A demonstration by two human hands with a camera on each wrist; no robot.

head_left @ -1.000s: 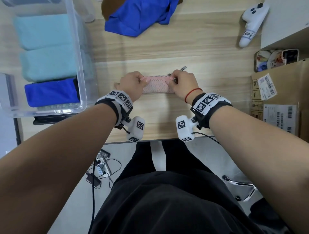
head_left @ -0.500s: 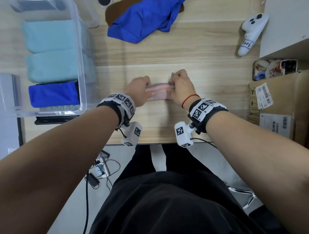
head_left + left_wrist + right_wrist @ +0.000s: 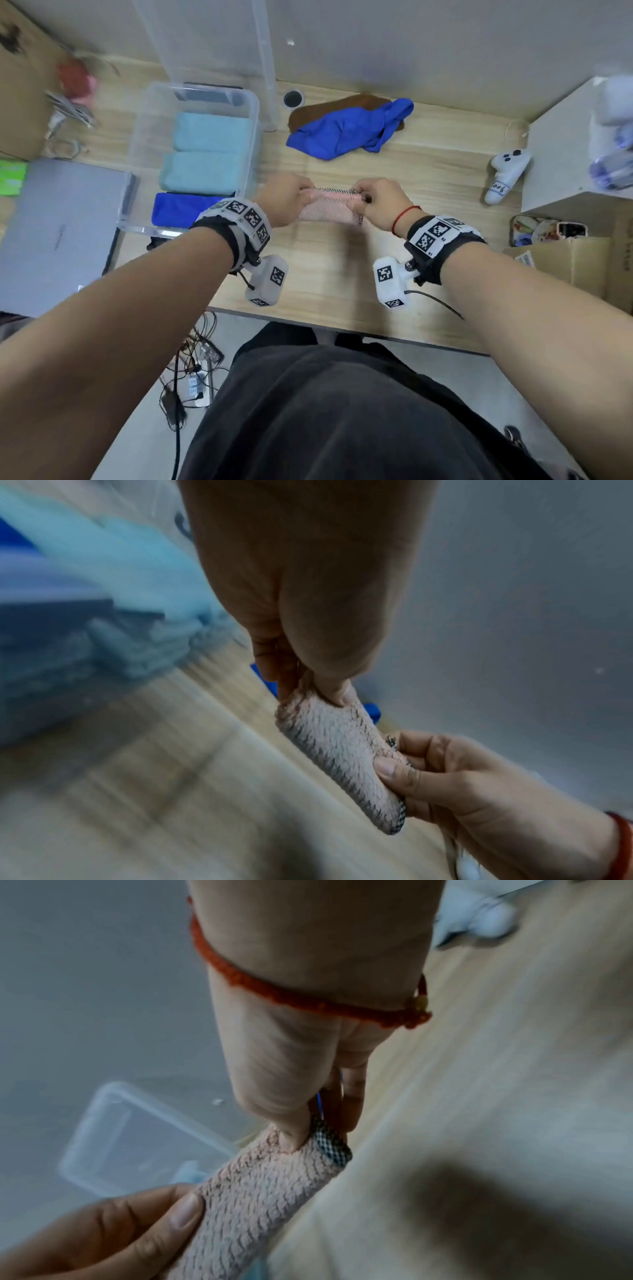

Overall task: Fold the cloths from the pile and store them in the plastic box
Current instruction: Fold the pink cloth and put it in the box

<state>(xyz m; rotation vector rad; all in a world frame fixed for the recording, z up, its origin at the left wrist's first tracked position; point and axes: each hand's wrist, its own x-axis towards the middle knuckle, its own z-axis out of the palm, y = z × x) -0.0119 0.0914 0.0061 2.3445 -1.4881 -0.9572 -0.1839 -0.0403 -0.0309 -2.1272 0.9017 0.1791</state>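
A folded pink cloth point(image 3: 330, 209) with a checkered edge is held just above the wooden table between both hands. My left hand point(image 3: 291, 200) pinches its left end point(image 3: 318, 704) between thumb and fingers. My right hand point(image 3: 375, 202) pinches the right end point(image 3: 308, 1139) near the checkered trim. The clear plastic box point(image 3: 144, 144) stands at the left and holds two folded light-blue cloths point(image 3: 210, 154) and a folded blue cloth point(image 3: 181, 210). Behind the hands, the pile has a crumpled blue cloth point(image 3: 349, 128) lying on a brown cloth point(image 3: 318, 111).
A grey laptop point(image 3: 58, 236) lies left of the box. The box's clear lid point(image 3: 219, 51) leans on the wall behind it. A white controller point(image 3: 507, 174), a white cabinet point(image 3: 565, 154) and a cardboard box point(image 3: 565, 260) sit at the right. Cables hang below the table's front edge.
Both hands have raised the folded pink cloth off the table, still holding its two ends. The head view has tilted up, showing the wall, the lid and the laptop.
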